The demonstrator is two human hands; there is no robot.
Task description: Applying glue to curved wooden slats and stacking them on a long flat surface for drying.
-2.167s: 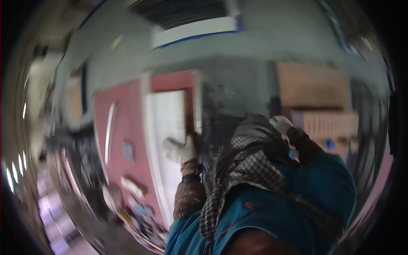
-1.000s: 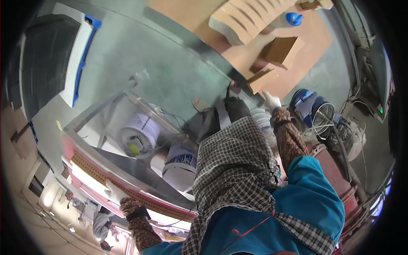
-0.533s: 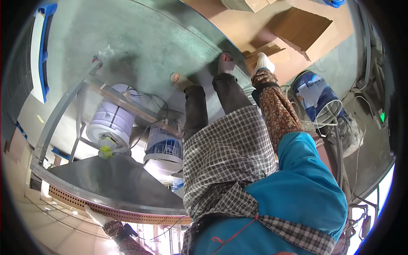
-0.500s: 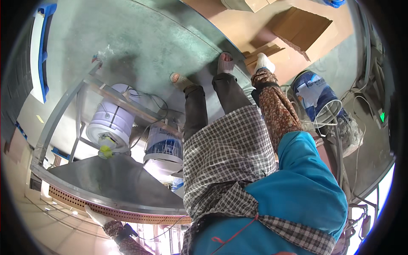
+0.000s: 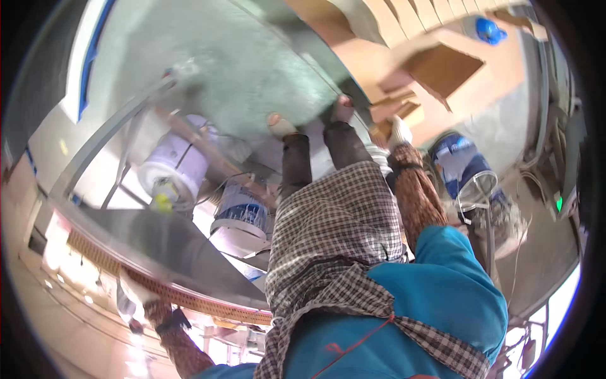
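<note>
My right hand, in a white glove, reaches forward to small pieces of brown cardboard. It touches or overlaps their near edge; its fingers are blurred. Just beyond lies a larger folded cardboard flap. Low at the left, my left hand, also white-gloved, is by the perforated brown strip along the rim of a metal-framed bench. Motion smears its fingers, and a pale shape beside them is too blurred to name. Brown patterned covers wrap both forearms.
Beneath the bench frame stand a white bucket and a blue-white bucket. A blue bucket stands at the right beside tangled cords. Another person's dark-trousered legs and feet appear ahead. A blue object lies at the back right.
The view has shifted, and most things appear lower. My right hand stays at the cardboard, where more of a lower piece shows. My left hand appears higher, still near the perforated strip.
</note>
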